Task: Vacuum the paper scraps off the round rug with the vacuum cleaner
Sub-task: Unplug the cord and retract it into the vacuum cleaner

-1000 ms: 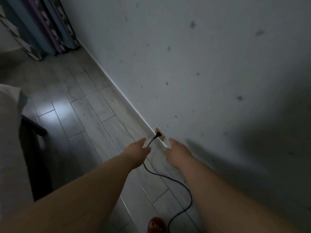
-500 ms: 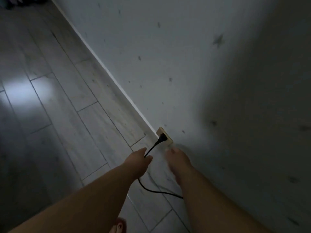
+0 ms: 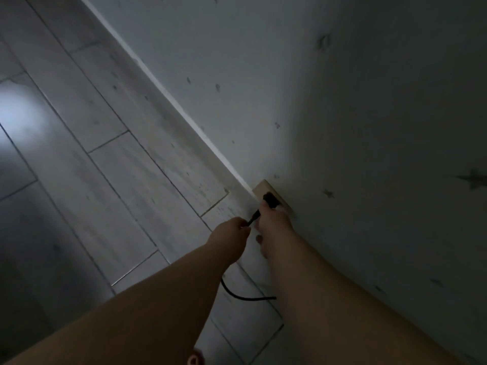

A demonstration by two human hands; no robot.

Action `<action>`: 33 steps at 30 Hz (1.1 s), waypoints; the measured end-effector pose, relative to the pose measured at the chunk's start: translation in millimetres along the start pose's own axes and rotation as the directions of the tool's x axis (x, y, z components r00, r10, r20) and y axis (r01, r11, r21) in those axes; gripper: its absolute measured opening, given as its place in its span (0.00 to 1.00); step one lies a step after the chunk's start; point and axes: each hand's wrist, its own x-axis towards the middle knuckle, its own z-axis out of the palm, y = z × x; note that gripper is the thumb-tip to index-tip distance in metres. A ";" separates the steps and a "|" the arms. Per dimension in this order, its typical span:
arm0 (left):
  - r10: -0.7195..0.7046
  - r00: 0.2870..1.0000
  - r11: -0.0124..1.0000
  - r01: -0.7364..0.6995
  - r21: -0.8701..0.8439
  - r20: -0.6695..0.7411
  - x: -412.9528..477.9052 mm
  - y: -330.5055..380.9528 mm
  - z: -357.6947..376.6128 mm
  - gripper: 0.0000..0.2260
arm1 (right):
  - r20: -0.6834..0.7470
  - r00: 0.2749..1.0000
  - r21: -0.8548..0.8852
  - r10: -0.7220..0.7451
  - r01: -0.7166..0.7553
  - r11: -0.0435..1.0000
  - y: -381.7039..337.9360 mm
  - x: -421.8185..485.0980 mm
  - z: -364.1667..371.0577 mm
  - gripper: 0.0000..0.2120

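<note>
Low on the wall (image 3: pixel 342 127), just above the white baseboard (image 3: pixel 168 93), a beige socket (image 3: pixel 263 187) is carrying a black plug (image 3: pixel 270 199), which is sitting against the socket's face. The right hand (image 3: pixel 274 223) is reaching up to it with its back to the camera. Its fingertips are lying on either side of the plug, and in this dim light it seems to be pinching the plug rather than merely touching it. The thumb is hanging loose below the hand.

The left hand (image 3: pixel 232 230) is sitting just beside the right one, a little further from the wall. Its fingers are curling in and pinching the black cord (image 3: pixel 253 217) a short way behind the plug, so a short taut stretch is running between the two hands. Below the left wrist the cord is passing behind the forearm. It is coming out again lower down, sagging in a shallow curve across the floor (image 3: pixel 131 180), and going out of sight under the right forearm.

Both forearms are bare and are stretching up from the bottom edge toward the socket. The floor is showing pale grey planks with dark joints, and a bright patch of light is glowing on it at the far left. A toe (image 3: pixel 196 359) is peeking in at the bottom edge between the forearms. Small dark marks are dotting the wall.
</note>
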 end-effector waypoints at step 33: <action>0.073 0.995 0.996 -0.075 -0.041 -0.063 -240.0 44.7 62.9 0.15 | 0.431 0.861 -0.168 -0.271 0.372 0.913 82.8 -205.1 -165.5 0.23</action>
